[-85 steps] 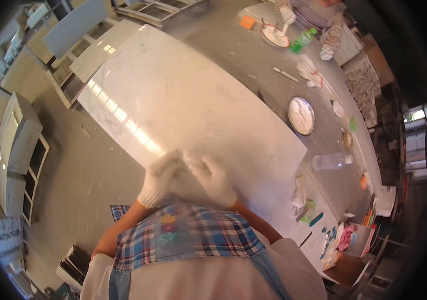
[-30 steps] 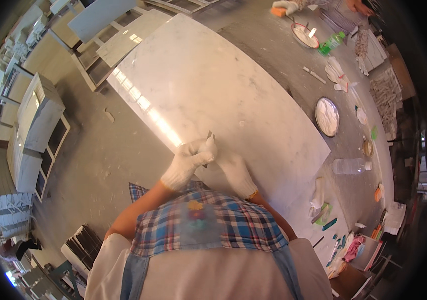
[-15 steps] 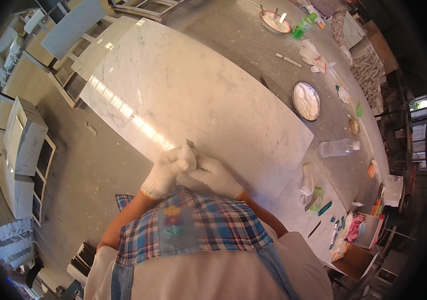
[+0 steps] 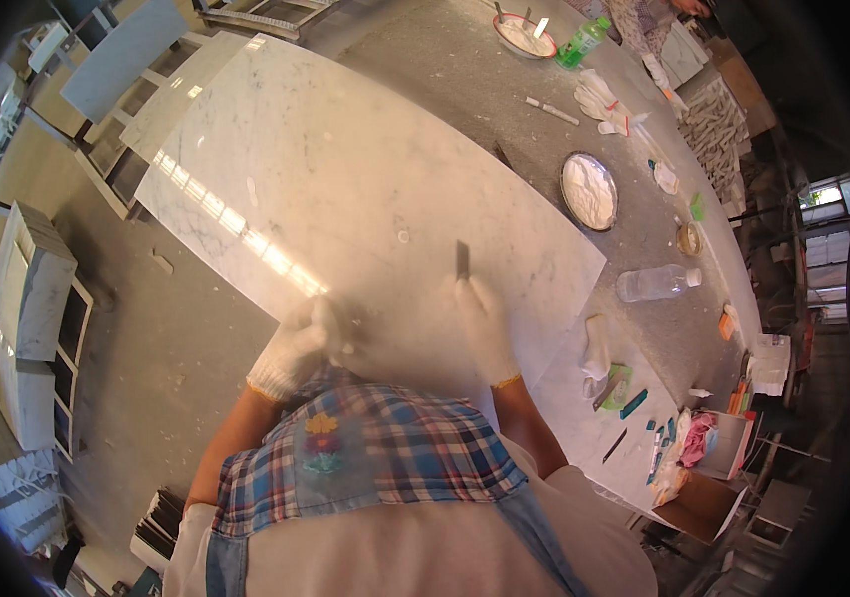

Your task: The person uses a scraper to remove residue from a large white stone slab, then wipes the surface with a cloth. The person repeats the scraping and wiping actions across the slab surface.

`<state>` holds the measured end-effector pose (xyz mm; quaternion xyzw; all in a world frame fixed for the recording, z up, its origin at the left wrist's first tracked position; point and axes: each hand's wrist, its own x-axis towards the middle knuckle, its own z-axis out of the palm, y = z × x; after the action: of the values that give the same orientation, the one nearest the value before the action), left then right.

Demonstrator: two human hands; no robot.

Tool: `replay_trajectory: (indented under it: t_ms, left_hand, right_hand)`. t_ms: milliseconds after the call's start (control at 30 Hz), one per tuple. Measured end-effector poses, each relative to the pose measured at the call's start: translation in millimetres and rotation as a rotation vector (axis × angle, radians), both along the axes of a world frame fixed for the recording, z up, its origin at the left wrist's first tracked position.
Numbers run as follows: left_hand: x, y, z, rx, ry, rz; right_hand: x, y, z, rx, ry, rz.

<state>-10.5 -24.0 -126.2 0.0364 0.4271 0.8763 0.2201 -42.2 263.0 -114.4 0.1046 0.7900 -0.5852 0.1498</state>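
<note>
A large polished white marble slab with grey veins lies in front of me. Over its near part, my right hand, in a white knitted glove, grips a small flat dark scraper blade that points away from me. Also gloved, my left hand is closed beside the slab's near left edge. Its fingertips are partly blurred, and I cannot make out whether anything is in them. The two hands are apart.
On the grey bench right of the slab are a bowl of white paste, a clear bottle and white gloves. Nearer lie a teal-handled tool and a cardboard box. Another person's arm shows at far right.
My hands were together near the slab's near edge. The right has moved away to the right with the blade; the left has shifted slightly left. The view has shifted a little.
</note>
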Motion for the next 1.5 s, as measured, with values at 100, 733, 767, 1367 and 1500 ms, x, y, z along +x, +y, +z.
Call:
replay_trajectory:
  t_ms: [100,733,767,1367,1500]
  left_hand:
    - [0,2,8,-0.06,-0.093,0.037]
    - [-7,-1,22,-0.186,-0.331,0.296]
    - [-8,0,23,-0.179,-0.322,0.289]
    - [-5,6,8,-0.486,-0.186,0.349]
    - [-6,6,8,-0.531,-0.197,0.349]
  right_hand:
    - [-13,-1,-3,-0.114,0.227,-0.201]
    - [-66,4,-2,0.155,0.401,-0.139]
    - [-61,8,-3,0.235,0.378,-0.072]
    - [-28,-7,-11,0.582,0.51,0.122]
    - [-34,-28,-1,0.43,0.336,0.06]
